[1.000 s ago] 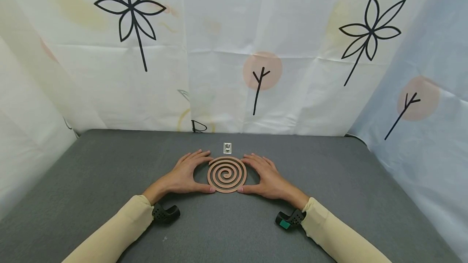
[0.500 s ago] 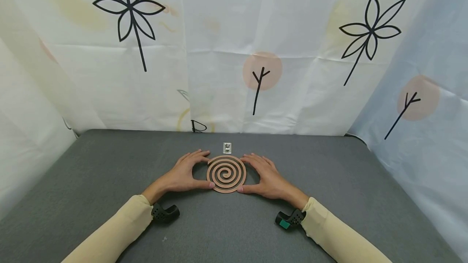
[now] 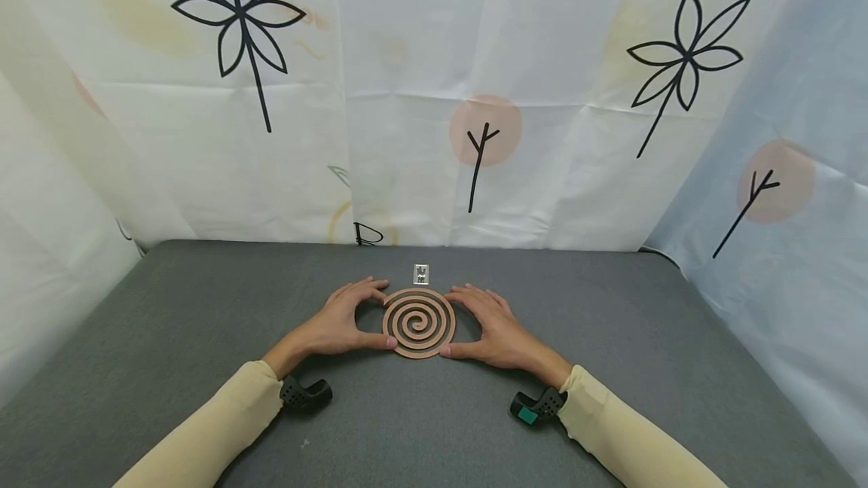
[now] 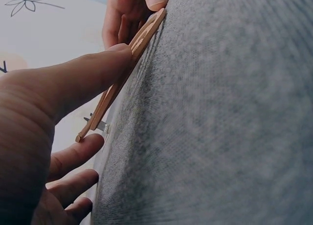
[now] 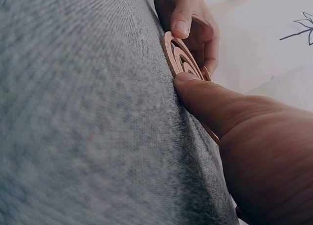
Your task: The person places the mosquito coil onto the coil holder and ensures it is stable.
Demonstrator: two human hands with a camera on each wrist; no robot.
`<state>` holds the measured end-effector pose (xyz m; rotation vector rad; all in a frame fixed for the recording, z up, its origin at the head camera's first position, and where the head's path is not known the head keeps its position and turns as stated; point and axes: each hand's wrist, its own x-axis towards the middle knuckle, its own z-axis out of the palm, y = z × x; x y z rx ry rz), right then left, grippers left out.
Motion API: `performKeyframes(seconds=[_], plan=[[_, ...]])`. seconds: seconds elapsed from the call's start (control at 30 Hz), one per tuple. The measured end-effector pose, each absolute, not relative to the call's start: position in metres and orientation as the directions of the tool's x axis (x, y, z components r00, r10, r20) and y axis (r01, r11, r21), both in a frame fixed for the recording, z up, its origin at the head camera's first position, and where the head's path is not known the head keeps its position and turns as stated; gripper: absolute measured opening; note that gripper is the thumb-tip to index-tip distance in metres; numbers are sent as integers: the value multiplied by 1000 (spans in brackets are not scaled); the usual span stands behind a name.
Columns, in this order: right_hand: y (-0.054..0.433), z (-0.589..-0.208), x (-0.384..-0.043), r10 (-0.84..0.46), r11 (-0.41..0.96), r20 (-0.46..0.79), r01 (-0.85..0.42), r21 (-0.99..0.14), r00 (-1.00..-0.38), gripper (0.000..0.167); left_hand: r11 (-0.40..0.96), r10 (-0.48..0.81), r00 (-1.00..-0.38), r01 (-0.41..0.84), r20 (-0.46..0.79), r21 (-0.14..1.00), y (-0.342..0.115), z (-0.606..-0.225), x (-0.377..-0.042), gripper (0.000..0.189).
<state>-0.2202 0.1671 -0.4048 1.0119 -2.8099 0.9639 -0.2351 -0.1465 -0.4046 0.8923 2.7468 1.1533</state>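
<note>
A flat brown mosquito coil lies in the middle of the grey table in the head view. My left hand holds its left side between thumb and index finger, the thumb on the near left rim. On the opposite side my right hand spans the rim, thumb at the near edge and fingers at the far edge. The left wrist view shows the coil's outer end beside my left index fingertip. Just beyond the coil sits a small silver metal stand; a prong sticks up from it in the left wrist view.
A grey cloth-covered table lies under both forearms. White printed curtains enclose its back and sides. Each wrist wears a black strap device, such as the right strap.
My left thumb has slid slightly away from me, from the coil's near edge onto its left rim. The coil has shifted very slightly. My right hand stays nearly still.
</note>
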Motion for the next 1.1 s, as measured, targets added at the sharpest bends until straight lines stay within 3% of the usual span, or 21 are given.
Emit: performKeyframes(seconds=[0.5,0.77,1.1], plan=[[167,-404,-220,-566,606,199,-568,-557,-800,76,503,524,-824,502,214,703,-147,-404,-236,55],[167,-406,-221,-563,581,219,-569,-582,-797,77,484,518,-841,439,157,757,-147,-403,-237,41],[167,-407,-221,-559,565,231,-569,-597,-797,77,468,533,-831,446,158,763,-147,-401,-239,18]])
